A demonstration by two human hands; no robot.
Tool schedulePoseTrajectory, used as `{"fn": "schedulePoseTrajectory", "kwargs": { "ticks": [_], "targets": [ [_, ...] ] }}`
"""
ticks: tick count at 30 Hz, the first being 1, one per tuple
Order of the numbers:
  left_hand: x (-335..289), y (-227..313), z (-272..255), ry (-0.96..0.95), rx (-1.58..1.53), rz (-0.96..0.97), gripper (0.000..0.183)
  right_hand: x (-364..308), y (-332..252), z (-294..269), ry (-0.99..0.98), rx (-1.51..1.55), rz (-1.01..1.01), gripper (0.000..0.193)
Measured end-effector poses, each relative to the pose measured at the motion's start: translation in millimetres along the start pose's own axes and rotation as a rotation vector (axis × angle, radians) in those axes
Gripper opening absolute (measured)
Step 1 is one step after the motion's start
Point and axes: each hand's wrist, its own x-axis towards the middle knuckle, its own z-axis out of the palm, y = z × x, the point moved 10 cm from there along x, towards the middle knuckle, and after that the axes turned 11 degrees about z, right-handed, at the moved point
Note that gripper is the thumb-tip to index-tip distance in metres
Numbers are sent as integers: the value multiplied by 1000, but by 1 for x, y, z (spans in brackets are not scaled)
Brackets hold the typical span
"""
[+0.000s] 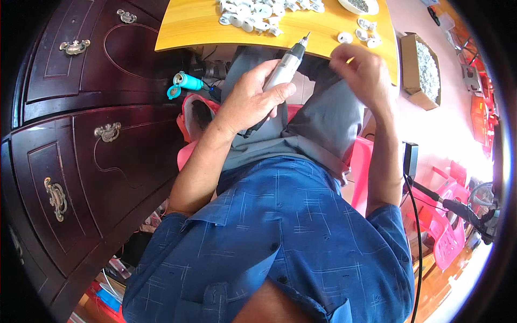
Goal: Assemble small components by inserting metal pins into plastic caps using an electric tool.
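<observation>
My left hand (257, 94) is wrapped round a silver and black electric screwdriver (284, 70). Its bit points up and to the right, over the near edge of the yellow table (199, 27). A dark cord leaves its lower end. To the right, my right hand (363, 70) is raised by the table edge, apart from the bit. Its fingers are bent together and slightly blurred; anything between them is too small to make out. White round plastic parts (250, 16) are heaped on the table, and several more white parts (371, 37) lie beyond my right hand.
A white bowl (346, 6) of small dark metal pieces stands at the table's far right. On the floor is a cardboard box (412, 70) of white pieces. Dark wooden drawers (129, 145) line my left, with a turquoise bottle (188, 82) beside them. Pink chairs (449, 237) stand at right.
</observation>
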Motion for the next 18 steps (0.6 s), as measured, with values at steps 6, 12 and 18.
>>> {"fn": "schedulePoseTrajectory", "kwargs": {
  "ticks": [6, 12, 18],
  "targets": [
    [1, 0, 0, -12, 45, 10, 52, -93, -25, 103, -832, -172, -79, 25],
    [0, 3, 1, -1, 34, 14, 52, -108, -19, 123, -750, 6, -147, 17],
    [-1, 1, 5, -20, 42, 6, 52, -131, -6, 131, -643, -53, -186, 16]
  ]
}}
